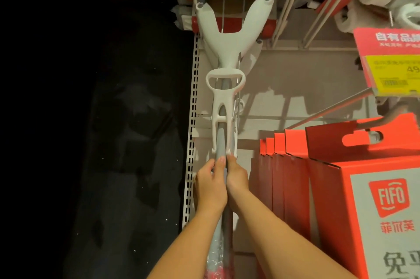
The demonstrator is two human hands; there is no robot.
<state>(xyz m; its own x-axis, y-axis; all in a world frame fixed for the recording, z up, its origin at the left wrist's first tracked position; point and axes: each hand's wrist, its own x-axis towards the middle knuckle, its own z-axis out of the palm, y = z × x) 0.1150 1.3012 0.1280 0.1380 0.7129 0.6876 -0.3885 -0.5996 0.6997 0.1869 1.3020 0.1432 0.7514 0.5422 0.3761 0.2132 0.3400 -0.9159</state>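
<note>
Mop (223,51) lies against the shelf's back panel (295,69), its grey pole (221,140) running down between my arms. My left hand (210,185) and right hand (237,178) both grip the pole side by side, just below the white wringer frame (218,96), with red boxes (295,176) to the right.

Dim warm light from above; left side near black; wide-angle bending at edges; soft focus.

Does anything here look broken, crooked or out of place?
Nothing stands out. The left hand and right hand both hold the grey mop pole, whose white wringer frame looks intact, and the orange boxes hang in a tidy row on their peg.
</note>
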